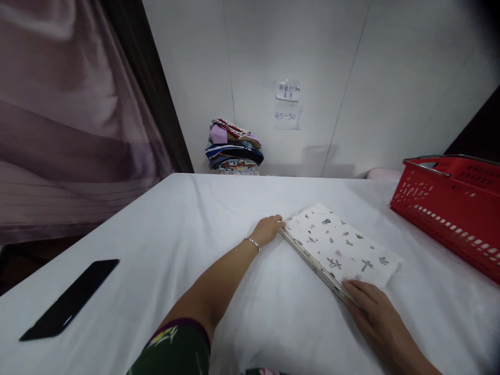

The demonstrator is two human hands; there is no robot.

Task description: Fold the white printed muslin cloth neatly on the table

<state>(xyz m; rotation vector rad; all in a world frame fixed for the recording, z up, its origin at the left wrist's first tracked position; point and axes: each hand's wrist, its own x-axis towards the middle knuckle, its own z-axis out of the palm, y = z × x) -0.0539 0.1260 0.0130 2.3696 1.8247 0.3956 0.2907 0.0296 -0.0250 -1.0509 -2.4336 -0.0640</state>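
A folded white cloth [336, 242] with a small grey-green print of palm trees and leaves lies at a slant on the white-covered table [187, 229]. Its several layers show along the edge facing me. My left hand [269, 229], with a bracelet at the wrist, pinches the far left corner of that edge. At the near end, my right hand [371, 310] grips the same edge, fingers on top and the thumb side below. The cloth's underside is hidden.
A red plastic basket [449, 203] stands at the right. A flat black object like a phone [70, 302] lies at the left. Beyond the far edge, several folded fabrics [234, 151] are stacked near a wall with paper notes [288, 104]. A pink curtain [70, 114] hangs at left.
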